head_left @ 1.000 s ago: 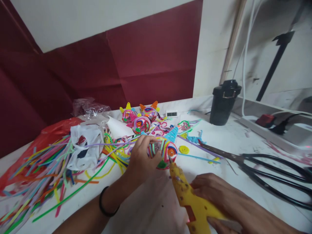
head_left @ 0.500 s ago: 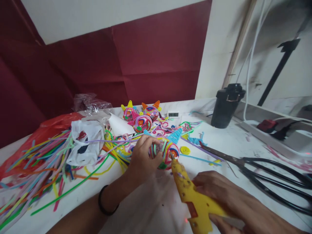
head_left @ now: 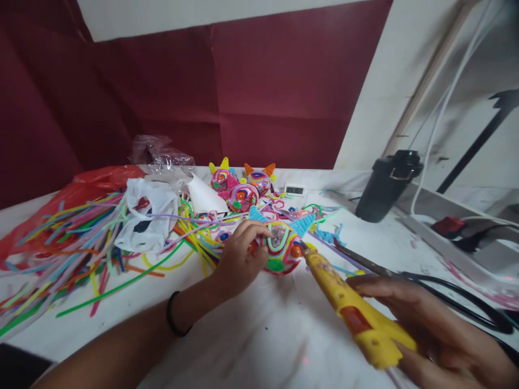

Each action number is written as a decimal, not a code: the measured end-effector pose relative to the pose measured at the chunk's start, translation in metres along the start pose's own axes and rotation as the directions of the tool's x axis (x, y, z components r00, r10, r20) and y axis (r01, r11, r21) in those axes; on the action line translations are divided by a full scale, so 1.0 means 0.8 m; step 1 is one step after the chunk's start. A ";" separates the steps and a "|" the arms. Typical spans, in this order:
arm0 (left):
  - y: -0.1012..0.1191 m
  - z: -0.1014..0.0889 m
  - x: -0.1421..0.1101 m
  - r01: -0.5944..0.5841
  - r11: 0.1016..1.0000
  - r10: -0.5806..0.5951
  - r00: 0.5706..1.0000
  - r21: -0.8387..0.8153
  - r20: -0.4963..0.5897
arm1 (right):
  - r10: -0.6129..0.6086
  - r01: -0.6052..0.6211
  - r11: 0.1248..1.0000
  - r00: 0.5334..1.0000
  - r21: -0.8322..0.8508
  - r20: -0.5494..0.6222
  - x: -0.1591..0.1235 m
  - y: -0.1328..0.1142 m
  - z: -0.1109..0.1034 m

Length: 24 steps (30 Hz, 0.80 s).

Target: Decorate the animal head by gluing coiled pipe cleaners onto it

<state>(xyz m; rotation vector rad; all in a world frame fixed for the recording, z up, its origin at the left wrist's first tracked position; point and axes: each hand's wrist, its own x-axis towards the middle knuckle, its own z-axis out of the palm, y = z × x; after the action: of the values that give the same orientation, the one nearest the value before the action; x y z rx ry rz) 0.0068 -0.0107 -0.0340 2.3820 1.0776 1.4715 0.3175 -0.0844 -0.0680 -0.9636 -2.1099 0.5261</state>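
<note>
My left hand is closed on the left side of a round craft head covered in coiled, multicoloured pipe cleaners, with blue horns, an orange eye and a green patch low in front. A yellow hot glue gun is gripped in my right hand. Its nozzle points at the right side of the head, close to the orange eye; whether it touches I cannot tell. Behind the head sit three similar horned craft heads, one with yellow horns and one with orange.
Loose pipe cleaners and a white plastic bag spread over the left. Black-handled scissors lie at right, partly behind my right hand. A black bottle, a power strip and a small digital display stand farther back.
The glue gun has moved right and tilted, its nozzle shifting from the eye to the head's right edge. The craft head has turned, showing more of its front. The camera view has shifted.
</note>
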 end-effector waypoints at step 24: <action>-0.030 0.031 -0.027 0.404 0.874 -0.433 0.899 -0.271 -0.057 | 0.221 -0.200 0.947 0.974 0.253 -0.055 0.014 -0.008 -0.016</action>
<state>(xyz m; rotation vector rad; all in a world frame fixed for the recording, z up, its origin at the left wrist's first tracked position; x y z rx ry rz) 0.0093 -0.0014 -0.0734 1.7667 1.2489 1.4910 0.3193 -0.0792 -0.0511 -1.0522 -1.8267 0.8214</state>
